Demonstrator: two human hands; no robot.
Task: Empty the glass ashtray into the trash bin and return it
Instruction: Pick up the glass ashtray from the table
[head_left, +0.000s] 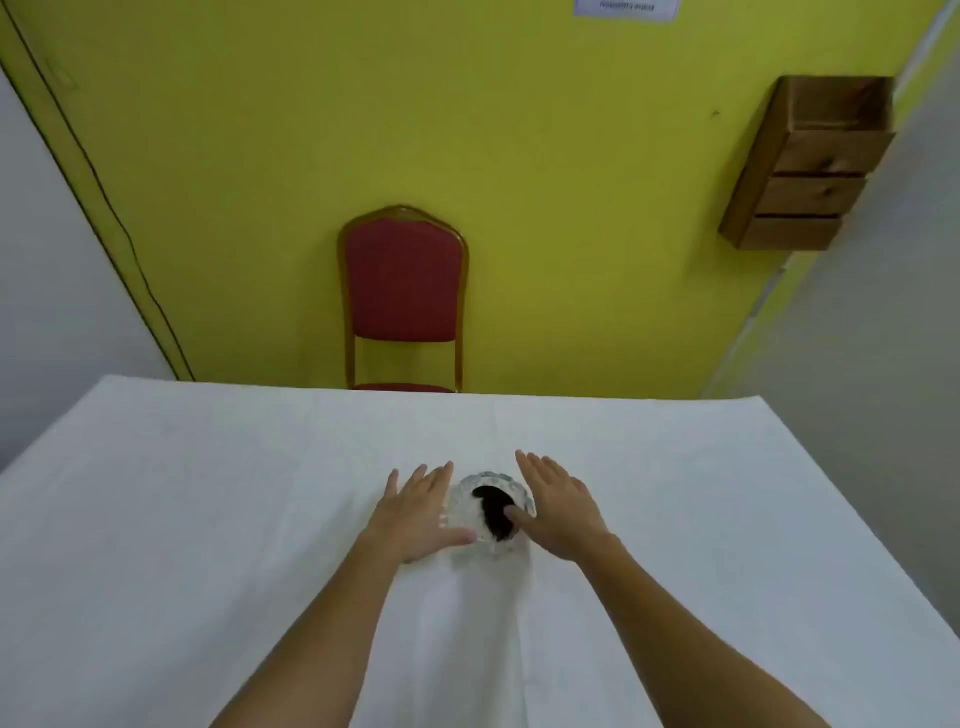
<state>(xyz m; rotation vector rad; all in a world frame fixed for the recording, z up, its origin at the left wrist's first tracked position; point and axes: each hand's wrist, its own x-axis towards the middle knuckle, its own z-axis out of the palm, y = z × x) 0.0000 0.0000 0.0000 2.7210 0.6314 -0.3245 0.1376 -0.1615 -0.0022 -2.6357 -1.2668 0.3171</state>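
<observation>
A round cut-glass ashtray rests on the white tablecloth near the table's middle, with a dark clump of ash inside it. My left hand lies at its left side, fingers spread, thumb against the near rim. My right hand flanks its right side, fingers straight, thumb touching the rim by the ash. Neither hand has closed around the glass. No trash bin is in view.
A red padded chair with a gold frame stands behind the table's far edge against the yellow wall. A wooden drawer unit hangs on the wall at the upper right. Grey walls flank both sides.
</observation>
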